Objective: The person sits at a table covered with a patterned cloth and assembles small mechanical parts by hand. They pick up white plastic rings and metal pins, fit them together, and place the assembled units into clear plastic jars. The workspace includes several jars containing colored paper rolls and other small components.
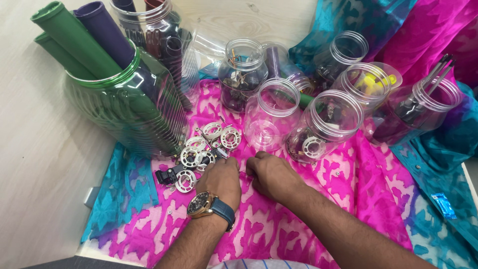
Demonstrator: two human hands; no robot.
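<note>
Here, both hands — left hand (222,178), right hand (269,175) — press patterned pink cloth (279,229).

Glossy clear plastic jars (271,119), patterned cloth (279,224)

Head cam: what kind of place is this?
Probably a small-parts sorting or assembly table: clear plastic jars, a pile of white ring-shaped parts by the left hand, and a pink patterned cloth as work surface.
</note>
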